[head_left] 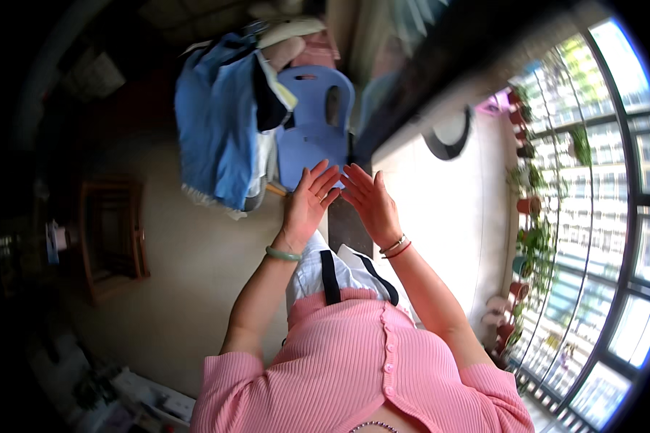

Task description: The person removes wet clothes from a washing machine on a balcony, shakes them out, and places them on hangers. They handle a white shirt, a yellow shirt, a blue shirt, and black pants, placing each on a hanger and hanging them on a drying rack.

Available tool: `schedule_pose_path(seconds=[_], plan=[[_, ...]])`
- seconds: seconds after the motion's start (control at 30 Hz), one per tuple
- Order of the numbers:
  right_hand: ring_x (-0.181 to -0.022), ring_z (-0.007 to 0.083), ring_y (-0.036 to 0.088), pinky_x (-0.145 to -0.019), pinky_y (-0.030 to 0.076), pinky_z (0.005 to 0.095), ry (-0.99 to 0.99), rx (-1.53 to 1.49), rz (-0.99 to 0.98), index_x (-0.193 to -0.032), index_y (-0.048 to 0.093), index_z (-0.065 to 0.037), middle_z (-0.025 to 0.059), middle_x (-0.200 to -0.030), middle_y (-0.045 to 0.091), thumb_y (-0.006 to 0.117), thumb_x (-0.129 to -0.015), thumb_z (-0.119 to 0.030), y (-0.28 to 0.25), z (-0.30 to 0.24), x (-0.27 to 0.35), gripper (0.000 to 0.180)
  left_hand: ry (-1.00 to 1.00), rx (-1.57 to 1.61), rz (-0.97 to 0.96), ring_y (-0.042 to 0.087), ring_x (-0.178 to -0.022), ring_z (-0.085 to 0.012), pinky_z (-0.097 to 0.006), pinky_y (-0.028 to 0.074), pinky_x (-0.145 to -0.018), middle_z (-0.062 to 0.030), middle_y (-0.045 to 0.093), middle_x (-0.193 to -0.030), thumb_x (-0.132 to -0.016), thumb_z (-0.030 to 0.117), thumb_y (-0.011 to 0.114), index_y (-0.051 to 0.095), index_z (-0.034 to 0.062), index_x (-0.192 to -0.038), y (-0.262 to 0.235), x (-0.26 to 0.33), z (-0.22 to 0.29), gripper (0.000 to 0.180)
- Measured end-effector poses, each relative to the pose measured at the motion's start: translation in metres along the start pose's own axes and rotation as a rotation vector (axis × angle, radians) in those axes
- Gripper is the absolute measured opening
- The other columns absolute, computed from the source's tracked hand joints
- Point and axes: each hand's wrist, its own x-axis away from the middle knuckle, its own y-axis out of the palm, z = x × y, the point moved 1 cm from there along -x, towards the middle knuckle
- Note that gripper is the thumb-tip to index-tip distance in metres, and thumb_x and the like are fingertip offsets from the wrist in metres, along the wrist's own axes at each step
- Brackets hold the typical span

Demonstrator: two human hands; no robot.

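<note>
Insp. A: Fingers, L & R?

Insp. B: Left hand and right hand both palm up, fingers extd., slightly spread, nothing held. Tips almost meet; contact betw. them can't be confirmed.

Insp. A: Nearest item?

Insp. B: Blue plastic chair, just ahead of the fingertips, L fingers overlapping its seat edge in view.

Insp. A: Surroundings?

Insp. B: Blue garment w/ other clothes, L of chair; dark frame, R. Wooden stool far L; potted plants far R.

Left grip beside right grip, both palm-up
</note>
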Motion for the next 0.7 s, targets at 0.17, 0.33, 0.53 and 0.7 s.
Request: schedule_pose_path(seconds=[0.17, 0.33, 0.53, 0.7], plan=[[-0.122, 0.0259, 0.053, -0.098, 0.046, 0.036, -0.124, -0.059, 0.192, -0.136, 0.044, 0.002, 0.0157, -0.135, 0.052, 0.04, -0.102, -0.036, -0.087, -0.046, 0.119, 0.051, -0.27, -0.051, -0.095, 0.056, -0.116, -0.0195, -0.037, 0.043, -0.101, -0.0071, 0.058, -0.127, -0.1, 0.035, 0.047, 0.05, 0.0119, -0.133, 0.062, 0.01, -0.106, 0.04], [-0.103, 0.0226, 0.064, -0.085, 0.053, 0.0328, -0.25, -0.236, 0.391, -0.125, 0.052, 0.003, 0.0167, -0.117, 0.063, 0.049, -0.099, -0.022, -0.154, -0.071, 0.182, 0.037, -0.526, -0.246, -0.127, 0.061, -0.096, -0.0136, -0.033, 0.05, -0.087, -0.003, 0.065, -0.106, -0.1, 0.026, 0.049, 0.058, 0.0116, -0.121, 0.117, 0.002, -0.184, 0.026], [-0.094, 0.0191, 0.066, -0.081, 0.054, 0.031, -0.311, -0.4, 0.557, -0.117, 0.058, 0.003, 0.0136, -0.105, 0.067, 0.053, -0.098, -0.018, -0.22, -0.079, 0.189, 0.029, -0.722, -0.34, -0.158, 0.058, -0.082, -0.0106, -0.03, 0.048, -0.077, 0.0018, 0.064, -0.089, -0.098, 0.026, 0.053, 0.062, 0.0133, -0.103, 0.153, -0.053, -0.259, 0.016], [-0.094, 0.021, 0.066, -0.081, 0.054, 0.0322, -0.332, -0.436, 0.625, -0.115, 0.057, 0.001, 0.013, -0.103, 0.067, 0.052, -0.098, -0.017, -0.305, -0.129, 0.16, 0.026, -0.814, -0.376, -0.148, 0.057, -0.078, -0.0094, -0.027, 0.047, -0.073, 0.0027, 0.062, -0.086, -0.096, 0.028, 0.054, 0.059, 0.0133, -0.102, 0.206, -0.128, -0.317, 0.017]])
